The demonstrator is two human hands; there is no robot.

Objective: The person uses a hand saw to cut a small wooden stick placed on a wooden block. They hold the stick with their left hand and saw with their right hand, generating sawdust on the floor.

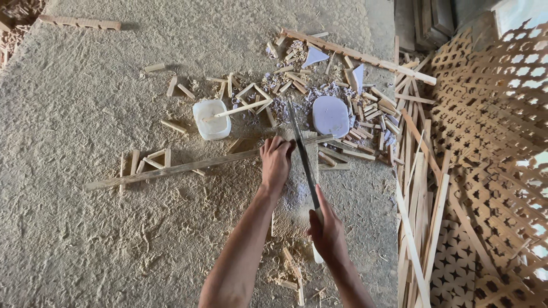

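Both forearms reached forward from the bottom edge. The left hand [275, 161] pressed down on a long thin strip [188, 166], fingers curled over it right where it crossed a block [297, 188]. The right hand [328, 231] had its grip clenched round the handle of a saw [302, 154], blade angled away and resting across the strip just beside the left fingers.

Handle was mostly hidden inside the fist, only a pale end poking out below. The blade's teeth were too small to make out.

Everything sat on a floor [80, 228] thick with fuzzy sawdust. Short offcuts [354, 134] and pale shavings were scattered beyond, near a white tub [210, 119] and an oval lid [330, 116]. Carved lattice panels [491, 142] lay off to the right, cut off by the edge.
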